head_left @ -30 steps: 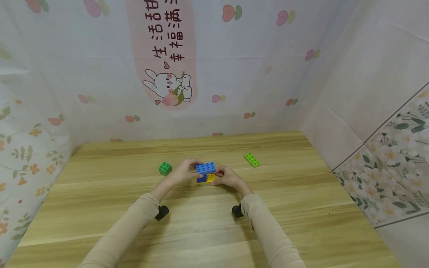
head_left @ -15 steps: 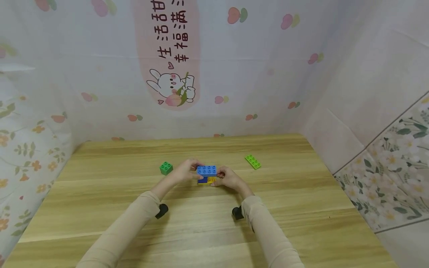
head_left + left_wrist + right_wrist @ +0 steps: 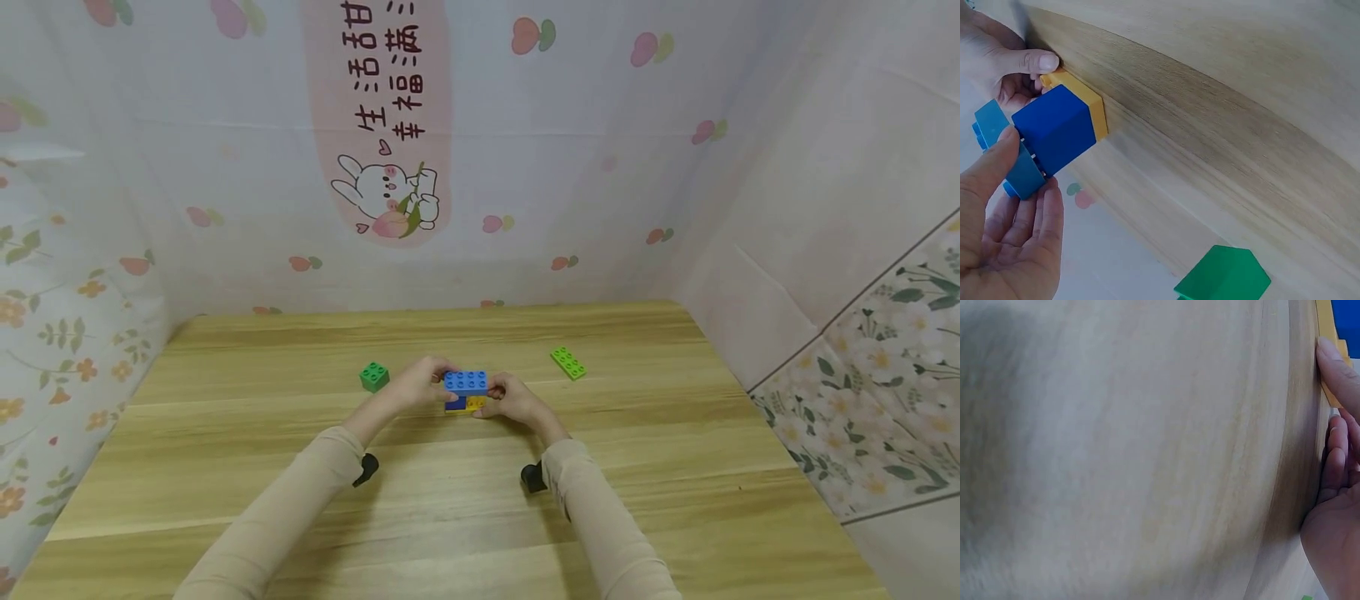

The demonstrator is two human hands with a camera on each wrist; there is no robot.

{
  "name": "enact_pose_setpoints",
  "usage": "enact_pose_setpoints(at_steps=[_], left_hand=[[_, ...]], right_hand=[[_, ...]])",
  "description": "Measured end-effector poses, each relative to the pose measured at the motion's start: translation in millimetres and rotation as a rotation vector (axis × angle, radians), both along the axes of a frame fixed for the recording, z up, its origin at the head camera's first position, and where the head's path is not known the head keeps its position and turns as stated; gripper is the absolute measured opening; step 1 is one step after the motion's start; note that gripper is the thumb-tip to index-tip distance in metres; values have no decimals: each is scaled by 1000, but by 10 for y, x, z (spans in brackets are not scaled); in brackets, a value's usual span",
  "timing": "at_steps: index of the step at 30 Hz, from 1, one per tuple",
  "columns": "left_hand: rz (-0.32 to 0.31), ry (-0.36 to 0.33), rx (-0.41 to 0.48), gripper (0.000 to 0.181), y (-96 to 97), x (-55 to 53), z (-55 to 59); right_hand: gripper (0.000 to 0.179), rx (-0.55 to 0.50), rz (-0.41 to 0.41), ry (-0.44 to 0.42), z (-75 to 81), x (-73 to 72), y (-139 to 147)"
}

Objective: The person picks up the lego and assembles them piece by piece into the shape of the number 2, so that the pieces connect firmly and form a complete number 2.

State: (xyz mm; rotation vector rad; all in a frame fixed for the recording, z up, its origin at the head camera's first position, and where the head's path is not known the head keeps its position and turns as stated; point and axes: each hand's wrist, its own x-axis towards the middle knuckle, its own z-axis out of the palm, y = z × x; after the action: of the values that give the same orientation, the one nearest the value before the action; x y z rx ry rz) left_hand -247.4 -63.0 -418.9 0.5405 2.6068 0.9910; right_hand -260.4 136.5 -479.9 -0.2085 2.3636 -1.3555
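At the middle of the table in the head view is a small stack of toy building bricks. A light blue brick with two rows of studs is on top, pinched between the thumb and fingers of my left hand. Under it sits a dark blue brick; a narrow, uneven gap with stud edges shows between the two in the left wrist view. The yellow brick forms the bottom, its studs partly uncovered. My right hand pinches the yellow brick's right end, thumb on its near side, other fingers partly hidden.
On the wooden table, a green brick stands left of my left hand. A flat lime-green brick lies behind and to the right of my right hand. Patterned cloth hangs along the table's back and sides.
The light blue brick was tilted and slightly higher; it now lies more level, close over the dark blue brick. Both hands keep their grips. The head view has shifted slightly.
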Motion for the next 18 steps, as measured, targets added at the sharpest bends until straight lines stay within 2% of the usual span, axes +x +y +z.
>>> enact_pose_setpoints(at_steps=[6,8,11,13,15,18], left_hand=[[16,-8,1,39,17,13,-10],[24,-9,-4,39,19,30,-13],[26,-6,-16,40,21,54,-6],[13,8,-25,40,24,56,9],[-9,25,-33,39,28,46,20],[-46,45,-54,37,34,37,26]], right_hand=[[35,-30,32,7,1,3,9],[32,-43,48,3,73,47,-7],[32,-51,60,7,57,49,-12],[32,-44,53,5,59,40,-15],[34,-22,32,15,-2,-6,-4],[33,-13,12,17,-8,13,-16]])
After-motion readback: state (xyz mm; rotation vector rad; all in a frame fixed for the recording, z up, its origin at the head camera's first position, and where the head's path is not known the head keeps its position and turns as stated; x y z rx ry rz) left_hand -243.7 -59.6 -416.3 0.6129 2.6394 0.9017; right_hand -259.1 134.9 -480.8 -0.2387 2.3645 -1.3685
